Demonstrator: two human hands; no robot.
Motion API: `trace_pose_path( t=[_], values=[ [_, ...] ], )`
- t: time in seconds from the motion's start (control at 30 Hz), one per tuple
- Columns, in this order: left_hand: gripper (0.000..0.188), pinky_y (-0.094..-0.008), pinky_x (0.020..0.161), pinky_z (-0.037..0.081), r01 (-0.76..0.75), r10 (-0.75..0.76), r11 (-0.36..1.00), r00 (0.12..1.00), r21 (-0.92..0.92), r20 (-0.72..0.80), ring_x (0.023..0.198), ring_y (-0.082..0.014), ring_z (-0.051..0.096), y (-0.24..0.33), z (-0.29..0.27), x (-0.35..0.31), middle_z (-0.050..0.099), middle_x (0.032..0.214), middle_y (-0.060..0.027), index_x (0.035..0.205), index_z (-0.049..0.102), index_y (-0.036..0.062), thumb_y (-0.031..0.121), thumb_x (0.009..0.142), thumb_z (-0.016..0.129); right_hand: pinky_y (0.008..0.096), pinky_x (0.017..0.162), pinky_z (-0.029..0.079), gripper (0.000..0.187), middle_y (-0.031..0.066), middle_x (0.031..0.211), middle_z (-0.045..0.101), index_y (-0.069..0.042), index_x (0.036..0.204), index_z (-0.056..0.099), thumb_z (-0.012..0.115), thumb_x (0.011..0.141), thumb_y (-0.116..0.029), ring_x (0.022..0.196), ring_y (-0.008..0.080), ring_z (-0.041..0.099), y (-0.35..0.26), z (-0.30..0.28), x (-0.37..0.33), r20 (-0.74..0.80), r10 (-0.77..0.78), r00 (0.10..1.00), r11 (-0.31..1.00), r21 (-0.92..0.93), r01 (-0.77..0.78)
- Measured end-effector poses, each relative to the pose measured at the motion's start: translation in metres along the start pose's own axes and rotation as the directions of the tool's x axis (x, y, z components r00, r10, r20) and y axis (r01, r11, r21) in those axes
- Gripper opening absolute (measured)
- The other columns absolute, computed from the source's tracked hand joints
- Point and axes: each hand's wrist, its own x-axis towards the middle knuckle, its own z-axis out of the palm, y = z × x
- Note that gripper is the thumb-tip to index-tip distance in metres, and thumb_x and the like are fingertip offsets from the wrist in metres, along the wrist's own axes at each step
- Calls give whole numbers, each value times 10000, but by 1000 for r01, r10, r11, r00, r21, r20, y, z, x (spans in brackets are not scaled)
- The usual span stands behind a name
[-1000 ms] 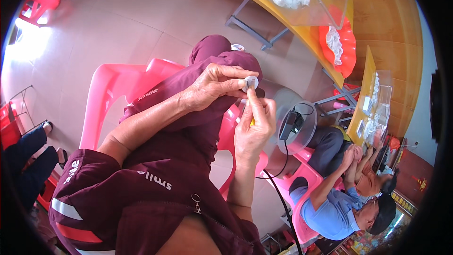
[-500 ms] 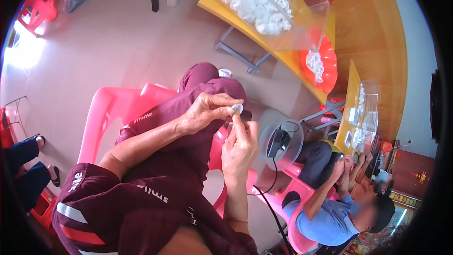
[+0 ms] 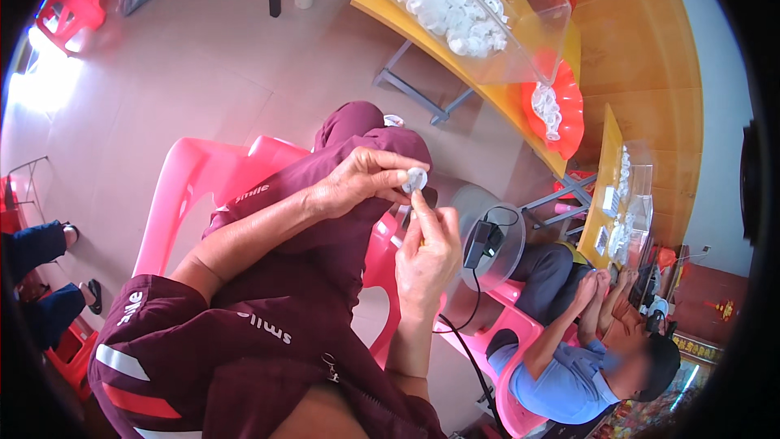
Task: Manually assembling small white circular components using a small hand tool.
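Note:
Between the thumb and index finger of my left hand (image 3: pixel 356 185) is a small white round piece (image 3: pixel 416 178), its broad face now turned into view. My right hand (image 3: pixel 429 250) comes up from below, its fingers closed together and the fingertip against the lower edge of the piece. Something thin and dark shows at that fingertip; whether it is a tool or part of the piece I cannot make out. Both hands are above my lap, over the dark red trousers (image 3: pixel 325 219).
Many white pieces fill a clear box (image 3: pixel 520 41) on the yellow table (image 3: pixel 370 6), beside a red scalloped dish (image 3: pixel 573 118). A black adapter (image 3: pixel 479 245) with a cable lies on a clear round container (image 3: pixel 508 264) to my right. A co-worker in a blue shirt (image 3: pixel 561 382) sits beyond it.
The white piece has tilted so that more of its round face shows. My right hand has shifted slightly right and down. The whole view has moved a little.

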Motion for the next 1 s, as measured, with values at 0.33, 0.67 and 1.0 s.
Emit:
trace_pose_path(
  t=[0.33,0.67,1.0],
  values=[
    [336,-305,841,550,95,-64,952,991,-290,115,952,-166,637,3,-11,0,641,1066,-97,1221,570,18,192,934,551,272,576,428,286,64,775,508,-39,1060,682,599,811,74,652,154,520,-1,-4,-1,-116,4,993,978,206,20],
    [302,-321,891,532,45,-35,986,997,-162,62,1001,-165,620,3,-5,1,637,1087,-73,1202,587,25,119,915,574,318,571,453,300,90,763,521,-46,1063,678,610,792,65,641,207,555,0,7,5,-71,-28,997,995,94,35],
    [300,-321,871,544,37,-29,988,998,-151,50,976,-154,618,-1,-7,-2,632,1074,-73,1204,587,25,119,919,571,319,589,471,332,91,765,519,-53,1086,673,587,795,82,659,207,582,4,13,1,-92,-31,995,989,140,43]
  ],
)
